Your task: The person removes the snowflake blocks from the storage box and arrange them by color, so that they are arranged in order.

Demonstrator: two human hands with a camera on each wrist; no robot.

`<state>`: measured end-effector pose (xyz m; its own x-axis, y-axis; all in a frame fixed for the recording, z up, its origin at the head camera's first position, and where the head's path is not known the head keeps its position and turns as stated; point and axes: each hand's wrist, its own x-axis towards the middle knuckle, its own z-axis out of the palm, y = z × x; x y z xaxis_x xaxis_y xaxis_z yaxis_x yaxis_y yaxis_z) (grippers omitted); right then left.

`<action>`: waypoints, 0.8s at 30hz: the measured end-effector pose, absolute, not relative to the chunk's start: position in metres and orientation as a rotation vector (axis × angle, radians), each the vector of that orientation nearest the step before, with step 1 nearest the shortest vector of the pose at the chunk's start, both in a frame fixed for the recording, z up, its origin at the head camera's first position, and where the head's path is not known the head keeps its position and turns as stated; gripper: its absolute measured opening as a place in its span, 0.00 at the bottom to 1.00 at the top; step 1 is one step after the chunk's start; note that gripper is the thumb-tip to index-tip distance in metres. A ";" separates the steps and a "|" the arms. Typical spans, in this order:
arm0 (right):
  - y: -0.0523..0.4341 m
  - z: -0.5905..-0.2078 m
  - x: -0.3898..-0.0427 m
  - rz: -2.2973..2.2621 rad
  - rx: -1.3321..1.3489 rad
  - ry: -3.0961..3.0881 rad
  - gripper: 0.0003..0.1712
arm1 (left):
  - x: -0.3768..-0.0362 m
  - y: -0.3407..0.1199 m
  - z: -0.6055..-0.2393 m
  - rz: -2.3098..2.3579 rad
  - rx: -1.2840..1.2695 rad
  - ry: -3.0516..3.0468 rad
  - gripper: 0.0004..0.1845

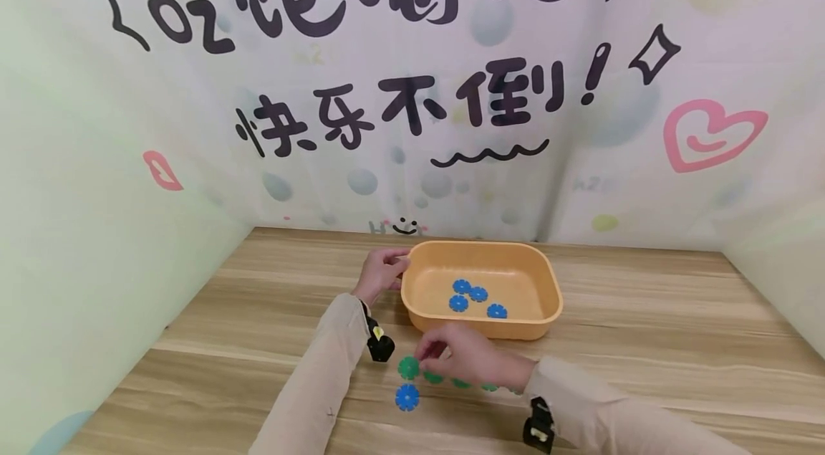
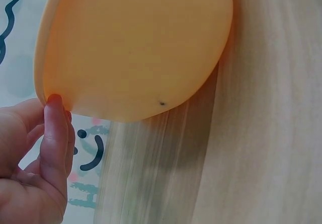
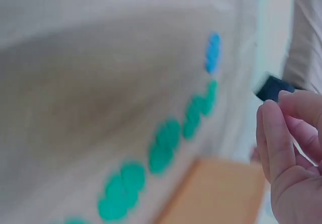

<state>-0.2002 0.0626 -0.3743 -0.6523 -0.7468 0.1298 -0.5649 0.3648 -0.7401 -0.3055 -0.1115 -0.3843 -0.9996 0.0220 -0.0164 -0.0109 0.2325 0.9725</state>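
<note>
Orange tub (image 1: 545, 281) on wooden table (image 1: 644, 340), four blue discs (image 1: 478, 298) inside. Left hand (image 1: 382, 271) pinches its left rim. Right hand (image 1: 467, 356), fingers curled, hovers over green discs (image 1: 409, 367) before the tub; its grip cannot be told. One blue disc (image 1: 407, 397) nearby.

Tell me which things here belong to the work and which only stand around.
Part of the work:
orange tub, held at its rim by the left hand
blue discs in the tub
green discs and one blue disc on the table, by the right hand

Just around:
printed backdrop
wooden table
</note>
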 end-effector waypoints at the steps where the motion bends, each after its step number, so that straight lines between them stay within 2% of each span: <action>1: 0.068 -0.369 -0.202 -1.168 -1.169 2.420 0.02 | -0.306 -0.111 -0.384 1.927 0.014 2.448 0.15; 12: 0.129 -0.335 -0.242 -1.280 -1.149 2.597 0.05 | -0.305 -0.111 -0.382 1.909 0.013 2.469 0.16; 19: 0.153 -0.348 -0.273 -1.199 -1.126 2.715 0.05 | -0.306 -0.112 -0.384 1.911 -0.015 2.447 0.16; 24: 0.162 -0.362 -0.284 -1.215 -0.939 2.565 0.10 | -0.306 -0.110 -0.384 1.886 -0.013 2.458 0.16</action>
